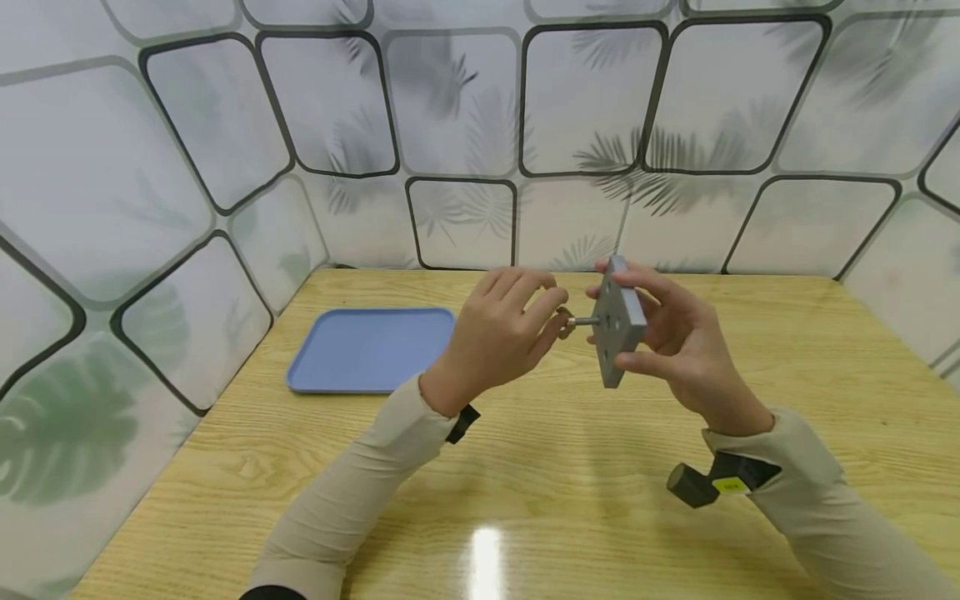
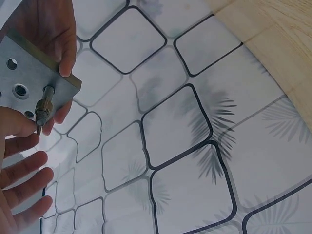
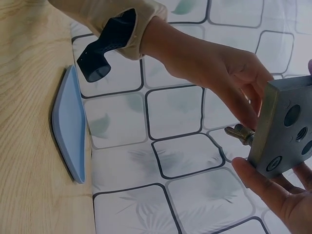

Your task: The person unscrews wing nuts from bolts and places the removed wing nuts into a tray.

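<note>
Left hand pinching at a wing nut, right hand holding a drilled metal plate

Clock directions are running from the metal plate, which the person is holding above the wooden table. Well apart at nine o'clock, a shallow blue tray is lying on the wood. Nearer, also at nine, the left hand is apparently pinching the brass-coloured wing nut between thumb and forefinger; the contact is partly hidden. The nut is sitting on a steel shank that is standing out from the plate's face. From four o'clock, the right hand is pinching the plate, thumb near its lower edge, fingers towards its upper edge. The plate is looking stiff, probably fairly heavy and smooth enough to slip; its edges are offering the surest hold. Room for moving is opening at three and six o'clock, while the table's far edge is meeting a patterned backdrop at twelve.
</note>
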A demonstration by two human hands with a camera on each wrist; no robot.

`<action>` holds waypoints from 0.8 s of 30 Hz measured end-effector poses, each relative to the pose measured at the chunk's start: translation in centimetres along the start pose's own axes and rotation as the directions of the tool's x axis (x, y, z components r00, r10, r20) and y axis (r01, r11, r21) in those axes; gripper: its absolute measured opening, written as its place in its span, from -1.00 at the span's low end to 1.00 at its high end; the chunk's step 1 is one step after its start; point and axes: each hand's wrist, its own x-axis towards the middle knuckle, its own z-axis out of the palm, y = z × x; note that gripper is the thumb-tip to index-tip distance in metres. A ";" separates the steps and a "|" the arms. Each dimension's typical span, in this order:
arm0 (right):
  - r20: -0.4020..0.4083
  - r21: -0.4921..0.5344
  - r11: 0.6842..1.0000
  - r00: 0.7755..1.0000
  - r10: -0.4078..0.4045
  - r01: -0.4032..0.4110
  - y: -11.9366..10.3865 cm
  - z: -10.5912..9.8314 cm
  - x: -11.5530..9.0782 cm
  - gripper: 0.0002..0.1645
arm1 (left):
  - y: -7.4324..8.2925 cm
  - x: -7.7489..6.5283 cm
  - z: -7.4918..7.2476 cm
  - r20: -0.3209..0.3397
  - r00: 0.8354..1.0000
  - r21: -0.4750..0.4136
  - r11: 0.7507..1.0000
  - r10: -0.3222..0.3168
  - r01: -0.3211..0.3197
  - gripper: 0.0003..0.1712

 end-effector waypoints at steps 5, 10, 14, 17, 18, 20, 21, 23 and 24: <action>-0.001 0.011 1.000 1.000 -0.004 0.004 -0.1 0.0 0.0 -0.23 | 0.0 0.0 0.0 -0.033 0.998 -0.038 0.997 0.062 -0.063 -0.86; -0.006 -0.007 1.000 1.000 -0.002 0.002 -0.1 0.0 0.0 -0.23 | 0.0 -0.1 0.0 0.039 0.997 -0.063 0.996 0.063 -0.060 -0.75; -0.007 -0.017 1.000 1.000 0.001 -0.001 -0.1 0.0 0.0 -0.23 | 0.0 -0.2 0.0 0.107 0.992 -0.064 0.996 0.060 -0.054 -0.69; -0.007 -0.016 1.000 1.000 0.003 -0.003 -0.1 0.0 0.0 -0.23 | 0.0 -0.3 0.0 0.146 0.988 -0.056 0.997 0.058 -0.050 -0.70; -0.007 -0.017 1.000 1.000 0.004 -0.004 -0.1 0.0 0.0 -0.23 | 0.0 -0.3 0.0 0.152 0.987 -0.052 0.998 0.055 -0.048 -0.72; -0.006 -0.015 1.000 1.000 0.004 -0.004 -0.1 0.0 0.0 -0.23 | 0.0 -0.3 0.1 0.153 0.987 -0.047 0.998 0.045 -0.039 -0.77; -0.005 -0.015 1.000 1.000 0.004 -0.005 -0.1 0.0 0.0 -0.24 | -0.1 -0.3 0.1 0.147 0.988 -0.047 0.998 0.040 -0.034 -0.78; -0.004 -0.011 1.000 1.000 0.005 -0.005 -0.1 0.0 0.0 -0.24 | -0.1 -0.2 0.1 0.132 0.991 -0.042 0.999 0.031 -0.025 -0.80; -0.003 -0.012 1.000 1.000 0.006 -0.006 -0.1 0.0 0.0 -0.24 | -0.1 -0.2 0.1 0.123 0.992 -0.042 0.999 0.026 -0.021 -0.80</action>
